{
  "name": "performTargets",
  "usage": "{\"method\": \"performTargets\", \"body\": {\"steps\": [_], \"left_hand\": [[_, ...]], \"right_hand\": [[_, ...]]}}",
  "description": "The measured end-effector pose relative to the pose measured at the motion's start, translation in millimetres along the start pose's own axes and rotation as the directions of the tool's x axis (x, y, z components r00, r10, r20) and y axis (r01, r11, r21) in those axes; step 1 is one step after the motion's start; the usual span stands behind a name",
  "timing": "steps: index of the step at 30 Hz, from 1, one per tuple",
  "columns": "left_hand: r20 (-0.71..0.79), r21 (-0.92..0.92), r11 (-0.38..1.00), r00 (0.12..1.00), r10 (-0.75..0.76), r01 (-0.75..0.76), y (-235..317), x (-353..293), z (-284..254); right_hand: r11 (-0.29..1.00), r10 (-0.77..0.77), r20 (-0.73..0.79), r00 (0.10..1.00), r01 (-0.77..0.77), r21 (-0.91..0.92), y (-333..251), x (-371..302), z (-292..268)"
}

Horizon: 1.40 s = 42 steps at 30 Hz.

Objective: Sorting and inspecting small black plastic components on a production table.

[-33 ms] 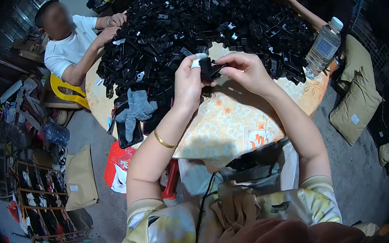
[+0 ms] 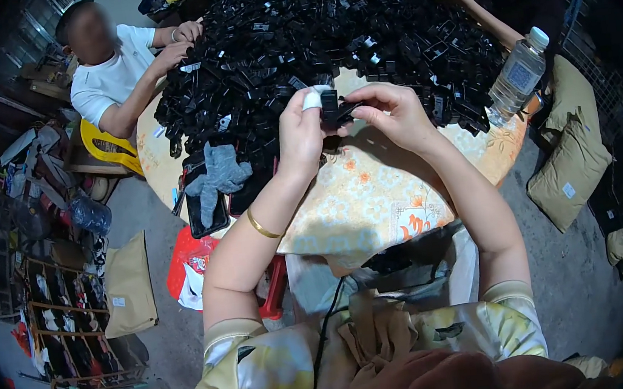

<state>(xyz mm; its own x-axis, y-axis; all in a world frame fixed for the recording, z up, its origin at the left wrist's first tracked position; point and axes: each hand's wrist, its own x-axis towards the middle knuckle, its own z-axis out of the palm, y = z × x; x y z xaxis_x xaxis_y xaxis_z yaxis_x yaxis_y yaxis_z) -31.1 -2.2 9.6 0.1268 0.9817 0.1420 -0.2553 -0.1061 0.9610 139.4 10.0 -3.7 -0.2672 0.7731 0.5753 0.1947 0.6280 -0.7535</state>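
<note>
Pinching a small black plastic block [image 2: 329,104], its longer side running near to far, the left hand [image 2: 299,131] has its fingers nearly closed just left of it. Close on the right, the right hand [image 2: 394,113] pinches a slim black plastic strip [image 2: 346,111] slanting toward the block; whether the two join, I cannot tell. Heaped black plastic parts [image 2: 274,54] lie beyond.

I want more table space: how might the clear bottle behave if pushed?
The bottle could tip fairly easily, being tall and narrow. Apparently clear plastic, it may give a little when squeezed. If it fell, it might roll, since it looks rounded.
</note>
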Motion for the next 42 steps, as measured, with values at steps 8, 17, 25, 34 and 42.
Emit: {"method": "performTargets", "body": {"steps": [8,17,25,34,42], "left_hand": [[0.233,0.307,0.939,0.969,0.082,-0.153,-14.7,-8.6,-0.3],[0.176,-0.072,0.992,0.981,-0.085,0.099,11.4,-6.1,-3.9],[0.222,-0.086,0.984,0.966,-0.135,0.158,10.3,-1.2,-13.1],[0.220,-0.014,0.988,0.964,-0.148,0.154,12.8,-0.8,-13.2],[0.374,0.040,0.974,0.900,-0.223,0.225,14.0,-2.9,-12.7]], "right_hand": [[0.983,-0.025,-0.084,0.996,0.009,-0.185,-1.3,-2.5,7.3],[0.999,0.007,-0.052,0.999,-0.005,0.037,-8.5,3.5,-6.4],[1.000,0.012,0.115,0.993,-0.014,0.019,-12.1,3.9,-13.6],[0.995,0.088,0.105,0.991,-0.093,0.039,-8.2,3.0,-11.4],[1.000,0.004,0.102,0.995,-0.004,0.001,-6.8,1.5,-7.2]]}}
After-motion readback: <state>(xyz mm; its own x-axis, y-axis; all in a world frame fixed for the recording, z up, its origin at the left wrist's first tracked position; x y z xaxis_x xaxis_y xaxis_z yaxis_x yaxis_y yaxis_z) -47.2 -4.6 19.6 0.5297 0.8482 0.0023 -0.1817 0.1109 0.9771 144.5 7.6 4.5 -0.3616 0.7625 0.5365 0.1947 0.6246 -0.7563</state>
